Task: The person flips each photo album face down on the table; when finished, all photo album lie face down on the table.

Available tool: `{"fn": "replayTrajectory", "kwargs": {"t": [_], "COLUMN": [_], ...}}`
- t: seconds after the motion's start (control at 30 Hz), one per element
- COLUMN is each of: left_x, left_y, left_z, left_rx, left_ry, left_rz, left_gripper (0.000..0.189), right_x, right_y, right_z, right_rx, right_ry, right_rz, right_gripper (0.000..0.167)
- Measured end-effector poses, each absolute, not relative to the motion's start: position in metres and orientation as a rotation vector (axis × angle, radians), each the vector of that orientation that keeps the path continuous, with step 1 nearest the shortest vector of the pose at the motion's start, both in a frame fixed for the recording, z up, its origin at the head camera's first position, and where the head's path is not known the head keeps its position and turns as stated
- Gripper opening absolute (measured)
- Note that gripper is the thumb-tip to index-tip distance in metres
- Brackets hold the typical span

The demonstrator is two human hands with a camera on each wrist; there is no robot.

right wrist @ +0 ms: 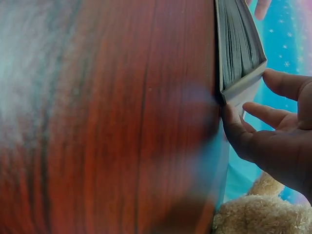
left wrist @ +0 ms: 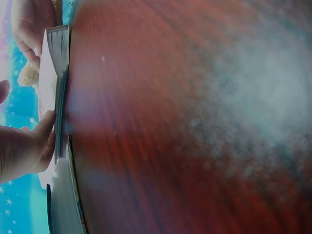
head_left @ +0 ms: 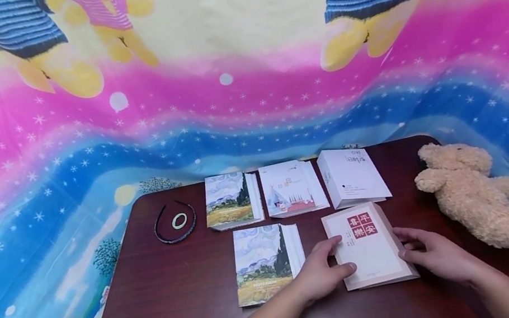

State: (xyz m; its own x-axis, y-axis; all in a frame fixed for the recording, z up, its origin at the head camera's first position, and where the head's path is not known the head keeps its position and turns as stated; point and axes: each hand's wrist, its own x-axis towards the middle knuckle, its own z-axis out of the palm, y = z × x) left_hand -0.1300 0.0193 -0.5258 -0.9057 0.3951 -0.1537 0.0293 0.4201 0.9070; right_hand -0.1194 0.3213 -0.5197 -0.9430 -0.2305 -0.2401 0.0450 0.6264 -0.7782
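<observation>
Two hands: I am steadying the stamped album [head_left: 372, 260] from both sides, probably so that it is lying square rather than sliding.
Left hand [head_left: 323, 272]: its fingers are resting on the page side, loosely spread; in the left wrist view the thumb seems to be standing clear of the cover, so I judge that I am bracing here, not pinching.
Right hand [head_left: 437, 254]: thumb and fingers are pinching the spine at its upper and lower edges, likely because that is the thicker, stiffer side.
Stamped album: it is lying cover up, right of centre in the lower part of the frame, just below the white album [head_left: 358, 180], its red block facing me upright.
Upper row: a painted album [head_left: 226, 201], the tent album [head_left: 286, 196] and the white album are lying side by side at mid-frame, presumably lined up so that each cover is showing.
Second painted album [head_left: 257, 263]: it is lying left of the stamped one, my left arm partly hiding it; whether they are touching I cannot tell.
Headband [head_left: 178, 240]: left of centre, it is curving round a ring [head_left: 173, 224], perhaps to stop it straying.
Bear [head_left: 475, 194]: it is sprawling at the right of the frame, apparently out of my way.
</observation>
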Motion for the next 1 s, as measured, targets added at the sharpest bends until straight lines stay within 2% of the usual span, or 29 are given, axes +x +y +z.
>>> {"fn": "replayTrajectory", "kwargs": {"t": [1.0], "left_x": [-0.134], "left_y": [0.009], "left_z": [-0.522], "left_rx": [0.359], "left_ry": [2.294], "left_rz": [1.514], "left_gripper": [0.069], "right_x": [-0.121], "right_y": [0.299], "right_z": [-0.517], "right_rx": [-0.253], "right_ry": [2.808], "right_rz": [-1.11], "right_gripper": [0.061]}}
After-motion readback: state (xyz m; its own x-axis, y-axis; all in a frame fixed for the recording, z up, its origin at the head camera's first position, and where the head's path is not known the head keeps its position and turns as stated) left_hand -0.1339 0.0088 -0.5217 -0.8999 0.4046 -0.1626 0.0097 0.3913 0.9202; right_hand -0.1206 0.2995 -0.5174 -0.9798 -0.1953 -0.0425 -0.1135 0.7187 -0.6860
